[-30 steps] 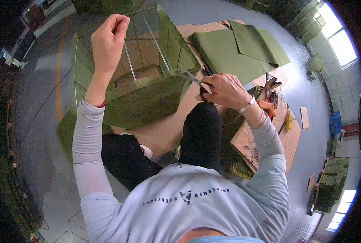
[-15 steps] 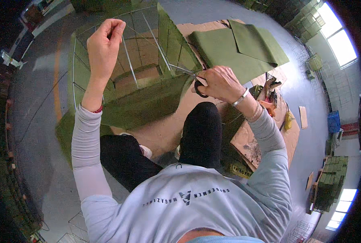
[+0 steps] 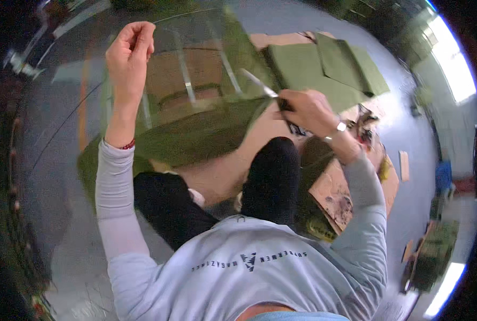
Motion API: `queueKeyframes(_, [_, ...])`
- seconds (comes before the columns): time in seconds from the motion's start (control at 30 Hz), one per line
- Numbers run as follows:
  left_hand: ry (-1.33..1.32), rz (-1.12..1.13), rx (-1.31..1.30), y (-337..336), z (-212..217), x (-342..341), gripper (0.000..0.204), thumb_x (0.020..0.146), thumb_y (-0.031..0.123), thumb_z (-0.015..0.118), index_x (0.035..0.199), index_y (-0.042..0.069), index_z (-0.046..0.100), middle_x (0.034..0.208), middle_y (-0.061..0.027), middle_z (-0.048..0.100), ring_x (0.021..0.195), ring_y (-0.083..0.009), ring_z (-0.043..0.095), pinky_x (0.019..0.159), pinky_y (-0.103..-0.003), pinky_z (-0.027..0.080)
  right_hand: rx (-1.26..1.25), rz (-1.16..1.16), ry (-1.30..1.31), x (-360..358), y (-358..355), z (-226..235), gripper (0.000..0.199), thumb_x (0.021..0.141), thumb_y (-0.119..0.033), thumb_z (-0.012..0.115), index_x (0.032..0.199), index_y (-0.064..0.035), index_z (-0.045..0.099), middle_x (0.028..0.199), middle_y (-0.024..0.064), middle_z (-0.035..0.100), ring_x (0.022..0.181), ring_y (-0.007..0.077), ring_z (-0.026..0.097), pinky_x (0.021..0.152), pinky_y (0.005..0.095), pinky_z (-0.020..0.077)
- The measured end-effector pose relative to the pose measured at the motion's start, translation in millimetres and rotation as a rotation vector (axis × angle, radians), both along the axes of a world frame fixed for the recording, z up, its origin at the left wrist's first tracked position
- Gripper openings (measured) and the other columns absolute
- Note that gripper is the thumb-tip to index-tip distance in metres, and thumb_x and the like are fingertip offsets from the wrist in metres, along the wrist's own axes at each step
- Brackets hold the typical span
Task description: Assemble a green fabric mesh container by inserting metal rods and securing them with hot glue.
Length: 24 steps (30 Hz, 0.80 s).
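My left hand [image 3: 131,48] is raised at the upper left, thumb and fingertips pinched together. A thin thread ran from this pinch a moment ago; now blur hides it. In my right hand [image 3: 308,109] are scissors [image 3: 260,84] with dark handles, their silver blades pointing up and left, smeared by motion. Beneath and between the hands stands a wire frame [image 3: 186,80] with thin metal rods. Green fabric [image 3: 195,136] covers its near side, and sheer green material rises at its far right corner. The blades are over that right side; whether they touch it I cannot tell.
Folded green fabric [image 3: 297,64] lies on cardboard to the right. Tools [image 3: 364,120] and a stained cardboard sheet [image 3: 332,192] are by my right forearm. My black-trousered knees [image 3: 270,171] are close to the frame. Green stacks [image 3: 436,246] and a blue crate [image 3: 443,175] stand far right.
My right hand and the scissors have shifted right and slightly down, with motion blur. My left hand has moved a little left and up. The whole view has shifted slightly.
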<state>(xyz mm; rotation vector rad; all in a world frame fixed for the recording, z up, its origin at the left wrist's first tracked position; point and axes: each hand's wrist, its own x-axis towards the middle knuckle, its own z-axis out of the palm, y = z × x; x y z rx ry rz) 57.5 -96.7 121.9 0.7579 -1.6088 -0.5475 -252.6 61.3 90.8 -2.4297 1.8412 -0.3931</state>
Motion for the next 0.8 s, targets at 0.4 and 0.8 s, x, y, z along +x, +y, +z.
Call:
queueKeyframes(0.4, [0.507,-0.335,0.034,-7,69,163,0.018,0.094,0.013,0.059,0.101,-0.004,0.060,0.070,0.0001,0.044,0.064,-0.0083,0.037,0.056,-0.023,0.030,0.063,0.171,-0.140,86,-16,17,0.058,0.069,-0.048,0.077,0.102,-0.0030,0.063,0.075,0.0170,0.063,0.075,0.0352,0.063,0.064,0.0435,0.0487])
queueKeyframes(0.8, [0.667,-0.315,0.016,48,80,256,0.015,0.099,0.014,0.051,0.099,-0.001,0.054,0.067,0.0026,0.032,0.064,-0.0082,0.031,0.056,-0.023,0.030,-0.160,0.350,-0.054,172,-94,10,0.054,0.069,-0.046,0.077,0.092,0.0001,0.062,0.077,0.0150,0.061,0.075,0.0336,0.062,0.067,0.0422,0.0482])
